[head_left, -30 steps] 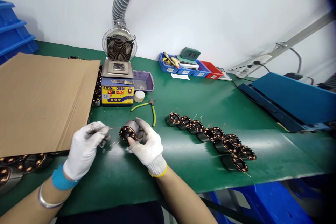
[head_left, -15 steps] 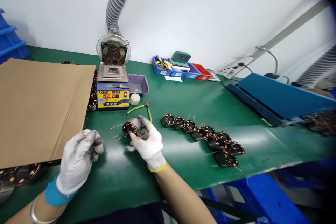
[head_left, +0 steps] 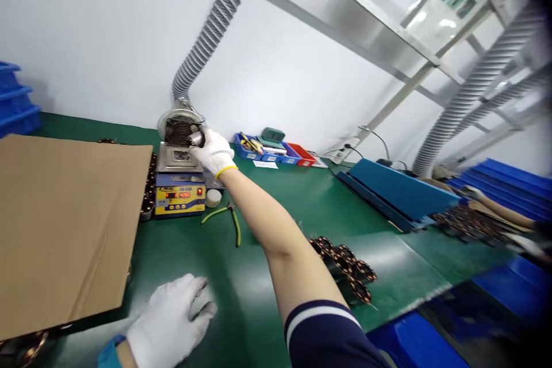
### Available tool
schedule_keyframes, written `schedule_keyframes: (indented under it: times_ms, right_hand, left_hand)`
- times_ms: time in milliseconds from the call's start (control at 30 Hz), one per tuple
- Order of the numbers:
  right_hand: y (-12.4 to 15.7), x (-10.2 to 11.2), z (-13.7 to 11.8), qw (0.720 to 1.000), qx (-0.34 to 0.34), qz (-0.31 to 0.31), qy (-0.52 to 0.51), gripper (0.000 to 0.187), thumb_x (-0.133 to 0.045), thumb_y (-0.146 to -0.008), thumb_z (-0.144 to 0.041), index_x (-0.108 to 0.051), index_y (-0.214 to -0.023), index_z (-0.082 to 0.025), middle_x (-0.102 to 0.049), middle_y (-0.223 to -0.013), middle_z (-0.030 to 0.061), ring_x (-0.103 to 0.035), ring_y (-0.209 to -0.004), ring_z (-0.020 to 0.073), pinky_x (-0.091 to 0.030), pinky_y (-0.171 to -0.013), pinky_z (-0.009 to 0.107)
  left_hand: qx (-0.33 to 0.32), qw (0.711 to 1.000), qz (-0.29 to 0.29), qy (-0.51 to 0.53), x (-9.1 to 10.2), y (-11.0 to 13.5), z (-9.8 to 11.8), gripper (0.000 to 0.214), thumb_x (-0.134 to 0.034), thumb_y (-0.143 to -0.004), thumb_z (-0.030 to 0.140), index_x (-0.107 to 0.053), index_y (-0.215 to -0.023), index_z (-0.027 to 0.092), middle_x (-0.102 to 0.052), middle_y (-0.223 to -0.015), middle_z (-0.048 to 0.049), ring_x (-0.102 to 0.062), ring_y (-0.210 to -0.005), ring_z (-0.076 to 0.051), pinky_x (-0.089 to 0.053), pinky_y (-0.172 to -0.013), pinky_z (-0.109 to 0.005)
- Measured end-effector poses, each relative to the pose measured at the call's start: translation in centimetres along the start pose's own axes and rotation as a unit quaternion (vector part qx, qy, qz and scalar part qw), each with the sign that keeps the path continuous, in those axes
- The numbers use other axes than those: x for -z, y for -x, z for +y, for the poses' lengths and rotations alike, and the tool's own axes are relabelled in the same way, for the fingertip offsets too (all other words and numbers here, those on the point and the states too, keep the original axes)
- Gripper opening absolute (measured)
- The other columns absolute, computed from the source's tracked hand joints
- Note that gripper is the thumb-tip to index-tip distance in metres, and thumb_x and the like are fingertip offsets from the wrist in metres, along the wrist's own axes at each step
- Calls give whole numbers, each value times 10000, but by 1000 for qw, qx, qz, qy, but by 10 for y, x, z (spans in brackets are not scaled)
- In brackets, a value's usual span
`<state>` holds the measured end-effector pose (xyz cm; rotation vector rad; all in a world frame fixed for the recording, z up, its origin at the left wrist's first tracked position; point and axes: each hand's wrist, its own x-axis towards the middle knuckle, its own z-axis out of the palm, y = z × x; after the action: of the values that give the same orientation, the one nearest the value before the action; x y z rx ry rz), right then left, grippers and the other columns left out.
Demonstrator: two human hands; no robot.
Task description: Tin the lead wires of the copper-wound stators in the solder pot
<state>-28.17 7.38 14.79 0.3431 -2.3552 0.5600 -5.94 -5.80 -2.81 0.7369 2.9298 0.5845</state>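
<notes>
My right hand (head_left: 214, 152), in a white glove with a yellow cuff edge, is closed on a motor stator (head_left: 197, 138), a metal ring of which only part shows. It holds the stator above the right side of a yellow and blue solder pot (head_left: 180, 198) with lit red digits. A round fan grille (head_left: 181, 132) is just behind. My left hand (head_left: 170, 322), also gloved, rests low over the green table with loosely bent fingers apart and nothing seen in them. Green-handled cutters (head_left: 235, 227) lie between the hands, beside a small white round tub (head_left: 213, 198).
Several copper-wound stators (head_left: 345, 264) stand right of my arm, partly hidden by it. Cardboard (head_left: 69, 230) covers more on the left. Small bins (head_left: 297, 155) line the wall. A blue tray (head_left: 401, 192) leans at right, near another person's arm (head_left: 504, 210).
My right hand has carried the stator from the table up and forward to the solder pot. My left hand has shifted right and its fingers have loosened. The view has tilted up.
</notes>
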Motion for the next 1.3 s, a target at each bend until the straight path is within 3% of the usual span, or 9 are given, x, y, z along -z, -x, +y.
schedule_keyframes:
  times_ms: [167, 433, 633, 867, 1300]
  right_hand:
    - [-25, -7, -18, 997, 0, -50, 58, 550, -577, -681, -474, -521, -1186, -263, -595, -1002, 48, -597, -902, 288, -499, -748, 411]
    - [-24, -15, -23, 987, 37, -95, 123, 524, -593, -702, -443, -496, -1175, -239, -564, -1077, 68, -577, -989, 298, -495, -787, 440]
    - [-25, -15, -20, 987, 43, -91, 129, 496, -597, -698, -451, -507, -1140, -245, -566, -1057, 60, -582, -964, 295, -498, -776, 435]
    - [-19, -10, -29, 978, 39, -130, 156, 546, -620, -713, -417, -487, -1209, -231, -555, -1118, 85, -578, -993, 295, -501, -786, 439]
    - [-19, -11, -30, 979, 31, -129, 155, 554, -612, -705, -420, -485, -1214, -240, -557, -1094, 66, -578, -973, 280, -505, -772, 423]
  left_hand:
    - [-13, 1000, 6, -14, 1, -4, 0, 370, -392, -855, 385, -601, -1101, 204, -583, -962, -87, -573, -891, -271, -442, -791, -427]
    - [-15, 1000, -16, -18, 2, -1, 1, 408, -387, -852, 398, -575, -1160, 208, -568, -1056, -101, -543, -980, -308, -421, -852, -484]
    - [-27, 999, -14, -24, 2, 1, 2, 386, -392, -847, 365, -576, -1144, 201, -563, -1072, -109, -541, -967, -300, -423, -839, -479]
    - [-33, 999, -10, -32, 2, 0, 2, 393, -391, -852, 366, -572, -1161, 203, -556, -1128, -120, -539, -1007, -310, -426, -849, -480]
    - [-30, 999, -6, -38, 2, 1, 2, 396, -409, -847, 364, -575, -1169, 203, -567, -1068, -96, -541, -963, -288, -433, -841, -476]
